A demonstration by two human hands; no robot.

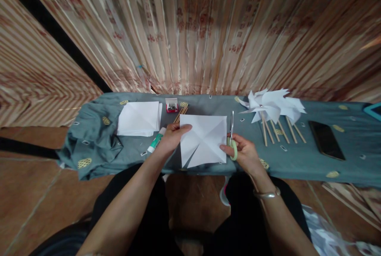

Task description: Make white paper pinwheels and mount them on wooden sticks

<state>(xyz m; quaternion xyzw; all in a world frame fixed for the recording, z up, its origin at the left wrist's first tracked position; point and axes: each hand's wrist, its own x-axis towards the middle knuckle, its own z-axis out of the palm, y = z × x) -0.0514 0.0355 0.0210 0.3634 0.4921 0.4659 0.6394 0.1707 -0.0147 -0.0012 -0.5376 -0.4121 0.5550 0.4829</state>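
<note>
A square sheet of white paper [205,133] with diagonal creases is held up in front of me. One slit runs from its lower left corner toward the middle. My left hand [173,137] pinches the sheet's left edge, thumb on top. At the right edge, my right hand [242,151] has green-handled scissors [233,149] in its fingers, blades pointing away from me. Its thumb also rests on the paper's edge. Just left of my left hand lies a glue stick [156,140], partly covered by the hand.
White paper squares [138,118] are stacked at the left on the cloth-covered table [294,168]. Behind my left hand are a small red box [172,106] of metal pins and some wooden sticks [182,113]. Paper pinwheels [272,105] on sticks and a phone [326,140] lie at the right.
</note>
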